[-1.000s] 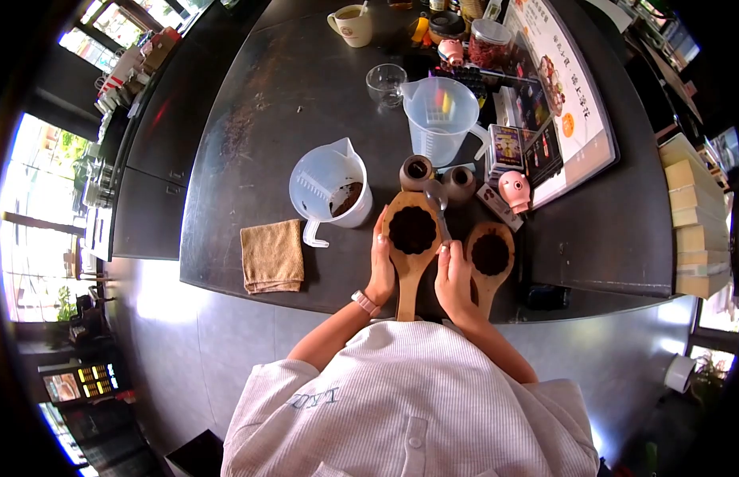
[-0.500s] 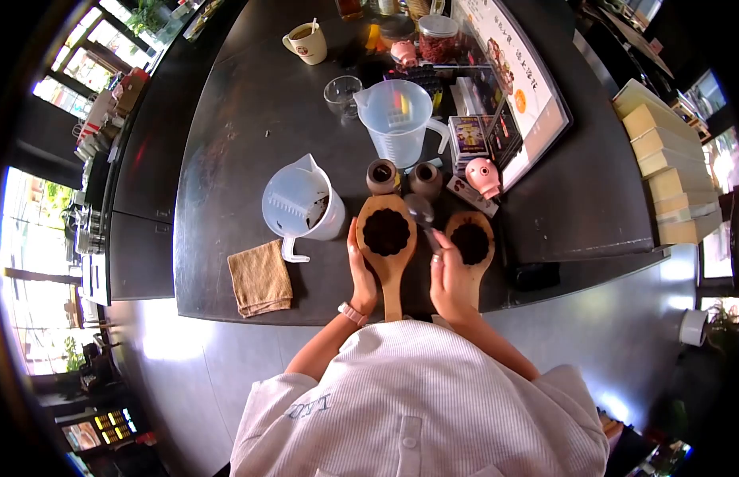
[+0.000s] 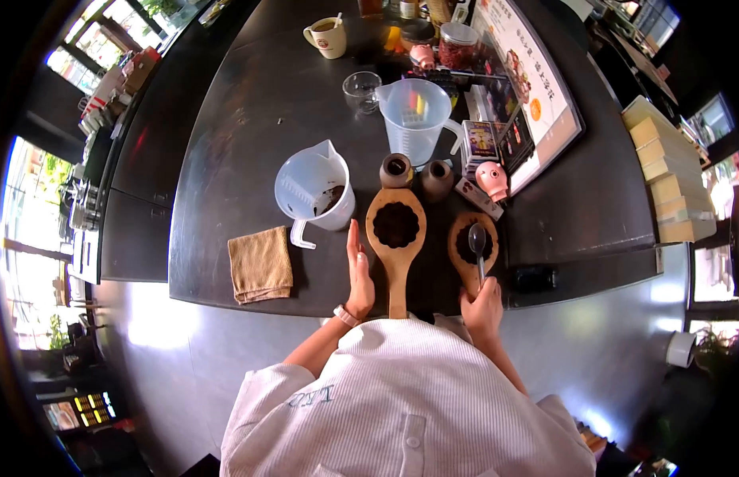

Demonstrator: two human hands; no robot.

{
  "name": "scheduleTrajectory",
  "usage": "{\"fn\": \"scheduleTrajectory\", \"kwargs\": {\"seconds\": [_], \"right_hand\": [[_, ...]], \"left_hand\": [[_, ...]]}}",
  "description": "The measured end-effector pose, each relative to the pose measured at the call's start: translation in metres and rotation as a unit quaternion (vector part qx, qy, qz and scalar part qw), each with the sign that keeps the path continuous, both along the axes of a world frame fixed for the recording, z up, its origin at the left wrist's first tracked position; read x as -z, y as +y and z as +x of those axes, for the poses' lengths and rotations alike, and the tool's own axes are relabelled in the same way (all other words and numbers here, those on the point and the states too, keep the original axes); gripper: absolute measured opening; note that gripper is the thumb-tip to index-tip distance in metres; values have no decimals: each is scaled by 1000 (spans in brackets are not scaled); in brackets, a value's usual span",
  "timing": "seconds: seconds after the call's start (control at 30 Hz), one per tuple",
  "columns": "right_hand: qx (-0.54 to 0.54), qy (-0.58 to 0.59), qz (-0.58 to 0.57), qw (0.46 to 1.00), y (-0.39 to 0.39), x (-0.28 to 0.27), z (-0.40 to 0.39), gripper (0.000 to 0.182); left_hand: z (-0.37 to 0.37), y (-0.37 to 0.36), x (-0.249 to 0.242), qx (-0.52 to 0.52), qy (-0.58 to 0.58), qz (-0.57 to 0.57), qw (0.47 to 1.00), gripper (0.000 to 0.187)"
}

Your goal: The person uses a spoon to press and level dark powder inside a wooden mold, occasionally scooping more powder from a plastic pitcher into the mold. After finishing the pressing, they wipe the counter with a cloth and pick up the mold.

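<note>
The right hand [image 3: 484, 308] is closed around 1 spoon [image 3: 477, 240], over the right wooden mold [image 3: 468, 274]. The left hand [image 3: 360, 278], open and empty, is beside the left wooden mold [image 3: 397, 266]. Shirt lettering [image 3: 312, 396] and menu characters [image 3: 536, 67] are unclear. The counter [image 3: 226, 175] is dark, the floor [image 3: 226, 334] grey.

Lettering shows on the placard [image 3: 531, 89] and shirt [image 3: 369, 421], but none reads clearly.

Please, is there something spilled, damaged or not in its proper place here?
Nothing looks clearly damaged or tipped over. One small speck lies alone on the tabletop beyond the left pitcher, perhaps a stray crumb. Dark crumbs inside that pitcher look contained.
</note>
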State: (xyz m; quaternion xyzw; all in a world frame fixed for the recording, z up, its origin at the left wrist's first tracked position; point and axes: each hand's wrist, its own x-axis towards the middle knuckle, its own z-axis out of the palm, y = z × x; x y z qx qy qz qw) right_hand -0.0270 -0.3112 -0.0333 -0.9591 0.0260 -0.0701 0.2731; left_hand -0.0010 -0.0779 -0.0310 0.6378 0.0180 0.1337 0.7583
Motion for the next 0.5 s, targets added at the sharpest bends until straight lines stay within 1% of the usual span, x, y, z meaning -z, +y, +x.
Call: {"fn": "scheduleTrajectory", "kwargs": {"seconds": [0.1,0.13,0.17,0.23,0.37,0.43,0.5], "right_hand": [[3,4,-38,999,-3,4,2,35],[-4,-11,-41,999,-4,5,2,32],[2,-13,-38,999,-4,5,2,32],[17,-21,-39,999,1,-1,0,31],[38,-13,-10,999,18,-37,-9,32],[30,-20,20,999,34,-64,-11,32],[13,-35,40,999,51,-77,-13,32]], "left_hand": [[-7,16,-2,-16,27,-26,999,67],[-10,21,-3,-21,36,-34,999,69],[-13,26,-7,-38,26,-47,998,60],[-20,40,-10,-30,19,-35,999,59],[-25,65,-4,3,35,17,999,58],[-23,68,-3,25,53,20,998,57],[-19,66,-3,66,46,38,996,58]]}}
